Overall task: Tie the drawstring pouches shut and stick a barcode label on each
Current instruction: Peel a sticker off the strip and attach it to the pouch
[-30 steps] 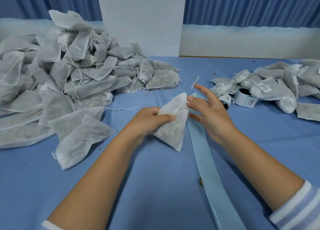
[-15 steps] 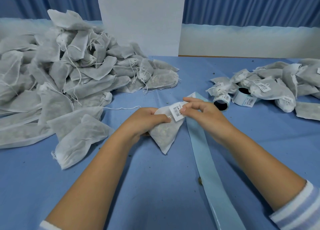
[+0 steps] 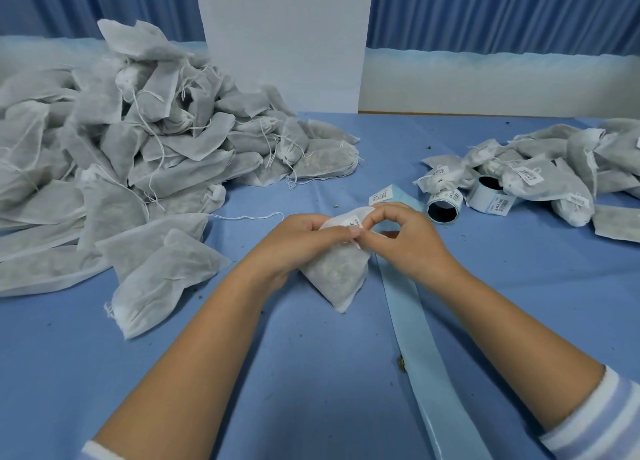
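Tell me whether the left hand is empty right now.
No, the left hand grips the pouch while the right hand pinches its top.

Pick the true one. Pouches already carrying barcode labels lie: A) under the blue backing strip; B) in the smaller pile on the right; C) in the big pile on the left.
B: barcode labels show on pouches in the smaller right pile, beside the label rolls; the big left pile shows none.

Filled white pouch (image 3: 334, 279) stands corner-down, barcode label (image 3: 354, 222) on its upper part, partly hidden.
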Tool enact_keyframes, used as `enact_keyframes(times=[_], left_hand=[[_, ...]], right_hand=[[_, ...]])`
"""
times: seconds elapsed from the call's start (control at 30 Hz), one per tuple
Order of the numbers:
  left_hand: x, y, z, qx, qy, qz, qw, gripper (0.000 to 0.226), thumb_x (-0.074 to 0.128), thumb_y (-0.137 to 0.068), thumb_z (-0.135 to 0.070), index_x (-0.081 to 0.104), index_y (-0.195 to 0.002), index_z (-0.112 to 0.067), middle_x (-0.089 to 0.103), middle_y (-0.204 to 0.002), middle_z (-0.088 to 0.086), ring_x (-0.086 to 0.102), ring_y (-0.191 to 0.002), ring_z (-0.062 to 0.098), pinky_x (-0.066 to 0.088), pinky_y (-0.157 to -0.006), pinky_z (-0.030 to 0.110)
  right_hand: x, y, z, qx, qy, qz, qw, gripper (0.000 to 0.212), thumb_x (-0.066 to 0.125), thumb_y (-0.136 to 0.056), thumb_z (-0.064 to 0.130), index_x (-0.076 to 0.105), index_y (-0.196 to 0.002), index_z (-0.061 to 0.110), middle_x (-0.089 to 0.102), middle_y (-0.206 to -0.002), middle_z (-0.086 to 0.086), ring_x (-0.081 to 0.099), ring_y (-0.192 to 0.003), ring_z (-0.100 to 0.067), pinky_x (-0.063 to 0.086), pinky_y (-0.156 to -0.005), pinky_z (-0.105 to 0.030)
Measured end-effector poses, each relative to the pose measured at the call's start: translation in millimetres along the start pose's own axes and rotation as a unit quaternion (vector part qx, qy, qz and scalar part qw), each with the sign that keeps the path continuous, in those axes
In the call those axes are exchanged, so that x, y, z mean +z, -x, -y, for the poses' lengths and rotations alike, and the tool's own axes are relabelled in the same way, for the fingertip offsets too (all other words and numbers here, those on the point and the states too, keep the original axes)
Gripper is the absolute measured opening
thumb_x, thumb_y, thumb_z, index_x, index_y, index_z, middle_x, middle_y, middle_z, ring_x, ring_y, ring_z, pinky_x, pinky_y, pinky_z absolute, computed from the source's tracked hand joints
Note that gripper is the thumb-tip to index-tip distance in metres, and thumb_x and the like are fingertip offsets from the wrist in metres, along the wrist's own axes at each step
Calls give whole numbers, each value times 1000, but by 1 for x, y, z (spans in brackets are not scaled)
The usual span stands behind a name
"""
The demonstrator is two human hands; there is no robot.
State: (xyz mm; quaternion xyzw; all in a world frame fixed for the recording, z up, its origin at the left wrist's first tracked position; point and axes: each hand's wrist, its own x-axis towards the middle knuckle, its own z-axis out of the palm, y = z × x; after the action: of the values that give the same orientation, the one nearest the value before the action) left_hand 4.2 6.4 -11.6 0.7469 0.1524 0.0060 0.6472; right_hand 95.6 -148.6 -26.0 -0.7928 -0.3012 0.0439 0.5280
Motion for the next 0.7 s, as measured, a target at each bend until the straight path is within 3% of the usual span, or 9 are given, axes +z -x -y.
enact_keyframes(times=[0.1,0.2,0.3,0.37,0.53,0.7], left_hand=[[6,-4,3,13,-28,-101,994,21,71,-87,-37,73,-74,-21,68,-66,-11,61,-60,4,43,-54,14],[11,-5,4,36,16,-138,990,23,69,-89,-32,72,-72,-17,68,-69,-5,61,-62,8,45,-58,20],[11,-3,-1,34,112,-132,984,22,70,-89,-29,75,-69,-20,74,-73,-6,67,-62,5,47,-52,15],[11,-3,-3,14,126,-125,984,19,70,-88,-30,75,-72,-20,75,-76,-5,68,-64,6,47,-53,16],[11,-3,0,21,125,-135,983,24,70,-89,-36,73,-80,-14,74,-80,0,65,-70,12,49,-64,23],[18,-6,1,44,138,-161,976,26,69,-91,-33,70,-70,-18,71,-72,-3,63,-64,10,50,-61,22]], right_hand=[[3,1,0,-19,9,-9,1000,21,81,-77,22,67,-93,22,63,-108,4,59,-103,-6,52,-86,-29],[6,-1,1,25,-44,-25,998,40,81,-78,23,59,-112,22,63,-102,7,62,-84,2,51,-71,-16],[4,-1,4,145,-202,36,968,14,71,-88,26,66,-97,16,71,-87,-2,66,-74,-11,55,-66,-24],[1,-1,3,175,-255,79,948,14,66,-91,23,70,-95,10,73,-87,-5,66,-73,-14,55,-67,-25],[1,-1,4,144,-268,87,949,9,66,-91,18,72,-92,11,73,-89,-7,65,-75,-16,51,-67,-24],[5,-2,4,142,-296,90,940,8,65,-91,19,71,-95,14,74,-90,-4,67,-80,-17,52,-75,-28]])
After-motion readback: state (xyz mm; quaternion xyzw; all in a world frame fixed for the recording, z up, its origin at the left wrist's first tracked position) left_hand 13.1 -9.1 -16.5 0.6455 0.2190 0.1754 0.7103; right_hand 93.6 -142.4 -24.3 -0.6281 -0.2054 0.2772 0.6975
